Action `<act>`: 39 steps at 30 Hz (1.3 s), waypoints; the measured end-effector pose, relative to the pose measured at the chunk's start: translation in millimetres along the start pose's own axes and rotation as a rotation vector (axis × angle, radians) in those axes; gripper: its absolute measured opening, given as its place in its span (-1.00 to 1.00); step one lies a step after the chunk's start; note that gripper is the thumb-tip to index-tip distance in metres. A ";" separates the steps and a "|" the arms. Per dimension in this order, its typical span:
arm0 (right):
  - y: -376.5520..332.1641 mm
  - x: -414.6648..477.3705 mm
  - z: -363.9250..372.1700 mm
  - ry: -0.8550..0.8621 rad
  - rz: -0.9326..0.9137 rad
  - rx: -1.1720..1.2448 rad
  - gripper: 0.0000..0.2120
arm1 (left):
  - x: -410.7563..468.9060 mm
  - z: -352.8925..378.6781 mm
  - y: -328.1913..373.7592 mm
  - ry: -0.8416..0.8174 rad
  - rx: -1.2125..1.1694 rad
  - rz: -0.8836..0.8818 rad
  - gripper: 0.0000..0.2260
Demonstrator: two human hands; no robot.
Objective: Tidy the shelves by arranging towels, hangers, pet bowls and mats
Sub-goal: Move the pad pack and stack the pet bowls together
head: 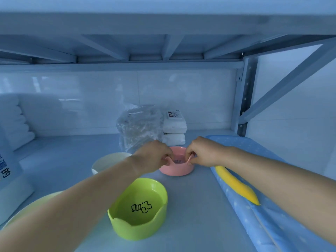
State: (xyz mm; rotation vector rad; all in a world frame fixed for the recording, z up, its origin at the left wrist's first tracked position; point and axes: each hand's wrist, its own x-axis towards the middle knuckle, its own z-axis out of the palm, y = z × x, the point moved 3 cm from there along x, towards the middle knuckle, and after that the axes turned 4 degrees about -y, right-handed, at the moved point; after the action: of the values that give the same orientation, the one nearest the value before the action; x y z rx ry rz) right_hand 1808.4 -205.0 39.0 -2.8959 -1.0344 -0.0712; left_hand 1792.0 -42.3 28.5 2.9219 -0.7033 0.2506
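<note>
A pink pet bowl [179,170] sits on the shelf board, in the middle of the view. My left hand [154,155] grips its left rim with curled fingers. My right hand [201,152] pinches the right rim. A green pet bowl [140,210] with a cartoon print stands nearer to me. Partly behind my left forearm is a white bowl [107,161]. At the lower left, a pale yellow bowl [34,204] is mostly hidden by my arm. A blue dotted mat [254,211] with a yellow shape lies along the right side.
A crumpled clear plastic bag [140,128] and stacked white packs [174,128] stand behind the pink bowl. Folded white towels [16,122] are piled at the far left. A white package with printed characters [7,171] is at the left edge. A metal upright [244,99] closes the right side.
</note>
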 end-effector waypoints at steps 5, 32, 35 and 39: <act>6.2 -0.9 4.5 -0.028 0.012 0.011 -0.83 | 4.9 7.0 0.3 0.009 -0.077 -0.009 -0.85; -27.7 4.9 -3.2 0.187 -0.013 0.223 -0.81 | -32.4 -28.2 -28.0 0.062 -0.072 -0.084 -0.81; -51.6 3.7 0.8 0.184 -0.048 0.284 -0.83 | -60.2 -45.4 -53.8 0.072 -0.095 -0.135 -0.84; -80.5 4.7 11.9 0.163 -0.012 0.274 -0.79 | -97.7 -46.5 -86.9 -0.008 -0.111 -0.193 -0.85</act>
State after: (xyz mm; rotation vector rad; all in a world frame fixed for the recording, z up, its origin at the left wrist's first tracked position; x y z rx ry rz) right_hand 1761.3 -139.0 31.2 -2.5906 -0.9509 -0.1510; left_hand 1740.2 85.0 48.3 2.8595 -0.4175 0.1739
